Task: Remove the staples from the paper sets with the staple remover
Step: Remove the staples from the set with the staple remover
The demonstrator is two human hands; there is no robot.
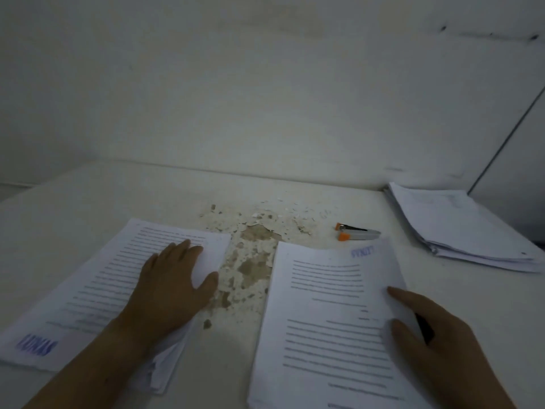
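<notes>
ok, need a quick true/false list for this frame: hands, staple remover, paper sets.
1. The left hand rests flat on the left paper set. True.
2. The right hand holds the staple remover. False: it lies untouched on the table, beyond the right paper set.
3. A separate paper stack sits at far right. True.
4. The two paper sets overlap. False: a strip of flaking table surface separates them.
</notes>
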